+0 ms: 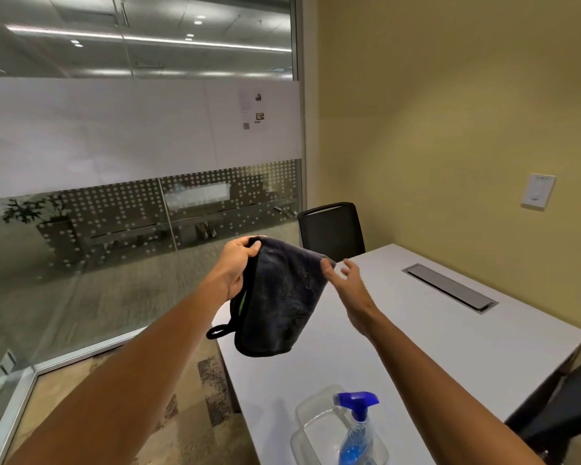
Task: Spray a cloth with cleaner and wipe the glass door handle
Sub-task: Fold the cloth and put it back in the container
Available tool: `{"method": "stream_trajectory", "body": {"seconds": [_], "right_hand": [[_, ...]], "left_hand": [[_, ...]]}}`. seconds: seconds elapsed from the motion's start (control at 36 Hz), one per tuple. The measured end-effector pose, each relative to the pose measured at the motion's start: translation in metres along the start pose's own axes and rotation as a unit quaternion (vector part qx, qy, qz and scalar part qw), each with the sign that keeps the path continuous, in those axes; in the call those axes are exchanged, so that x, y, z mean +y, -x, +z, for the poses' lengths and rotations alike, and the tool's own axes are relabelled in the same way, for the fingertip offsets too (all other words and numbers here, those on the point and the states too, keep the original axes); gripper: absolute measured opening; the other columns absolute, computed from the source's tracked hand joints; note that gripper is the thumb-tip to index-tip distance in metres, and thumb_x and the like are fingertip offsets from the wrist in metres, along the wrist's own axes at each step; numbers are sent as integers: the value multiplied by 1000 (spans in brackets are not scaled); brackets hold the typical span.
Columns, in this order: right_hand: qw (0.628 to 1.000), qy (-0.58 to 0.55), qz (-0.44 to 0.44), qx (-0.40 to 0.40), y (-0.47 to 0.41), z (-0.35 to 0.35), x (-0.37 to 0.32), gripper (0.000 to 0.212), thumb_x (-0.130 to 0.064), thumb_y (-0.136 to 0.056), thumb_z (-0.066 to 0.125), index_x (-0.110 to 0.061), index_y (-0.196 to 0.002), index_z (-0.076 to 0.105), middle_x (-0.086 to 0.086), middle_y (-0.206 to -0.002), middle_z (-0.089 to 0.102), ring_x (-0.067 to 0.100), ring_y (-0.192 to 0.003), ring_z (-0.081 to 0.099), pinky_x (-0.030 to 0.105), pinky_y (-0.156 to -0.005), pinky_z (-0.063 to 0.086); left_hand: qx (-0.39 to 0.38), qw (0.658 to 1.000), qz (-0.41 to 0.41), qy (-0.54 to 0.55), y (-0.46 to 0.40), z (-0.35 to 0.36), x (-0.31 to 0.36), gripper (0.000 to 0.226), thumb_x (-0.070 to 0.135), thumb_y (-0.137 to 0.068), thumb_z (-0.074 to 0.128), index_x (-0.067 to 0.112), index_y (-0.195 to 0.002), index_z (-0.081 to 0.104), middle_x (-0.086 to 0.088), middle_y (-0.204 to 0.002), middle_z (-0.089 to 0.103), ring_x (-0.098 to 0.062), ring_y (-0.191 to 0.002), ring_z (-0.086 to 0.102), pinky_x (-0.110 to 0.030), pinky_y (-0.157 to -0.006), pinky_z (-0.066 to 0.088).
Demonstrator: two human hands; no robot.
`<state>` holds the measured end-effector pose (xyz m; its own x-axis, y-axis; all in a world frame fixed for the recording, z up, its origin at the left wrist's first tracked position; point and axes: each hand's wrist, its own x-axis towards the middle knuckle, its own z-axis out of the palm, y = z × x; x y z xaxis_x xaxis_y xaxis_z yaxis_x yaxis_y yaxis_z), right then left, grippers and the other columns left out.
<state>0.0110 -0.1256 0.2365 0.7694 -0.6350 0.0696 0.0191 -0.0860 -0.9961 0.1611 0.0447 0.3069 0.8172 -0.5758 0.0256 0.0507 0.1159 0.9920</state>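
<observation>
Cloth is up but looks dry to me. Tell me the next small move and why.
Probably lower the right hand to the spray bottle standing on the table and pick it up. The left hand already holds the dark cloth up by its top edge, the right hand is open and empty beside it, and the bottle stands untouched.
</observation>
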Motion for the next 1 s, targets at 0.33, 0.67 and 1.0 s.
{"method": "stream_trajectory", "body": {"seconds": [0.33,0.67,1.0], "right_hand": [[975,-155,46,-153,4,4,-2,41,-20,-79,83,-8,-117,69,9,-115,75,28,-106,72,40,-81,60],[968,-201,54,-138,6,0,-35,26,-9,-86,77,-5,-110,70,14,-101,78,26,-86,76,33,-67,60],[942,-248,91,-206,4,-15,-43,44,-2,-74,80,-7,-116,69,13,-109,76,29,-95,75,39,-76,61]], "left_hand": [[-7,994,5,105,-1,-15,6,20,6,-104,51,10,-111,69,-9,-94,73,-12,-67,73,-25,-57,61],[-148,982,-119,-1,23,-34,-74,43,39,-83,79,8,-112,70,-12,-113,75,-29,-109,70,-51,-102,53],[-96,986,-84,110,17,-19,-77,35,25,-102,60,33,-136,55,-4,-130,73,-32,-118,70,-57,-91,59]]}}
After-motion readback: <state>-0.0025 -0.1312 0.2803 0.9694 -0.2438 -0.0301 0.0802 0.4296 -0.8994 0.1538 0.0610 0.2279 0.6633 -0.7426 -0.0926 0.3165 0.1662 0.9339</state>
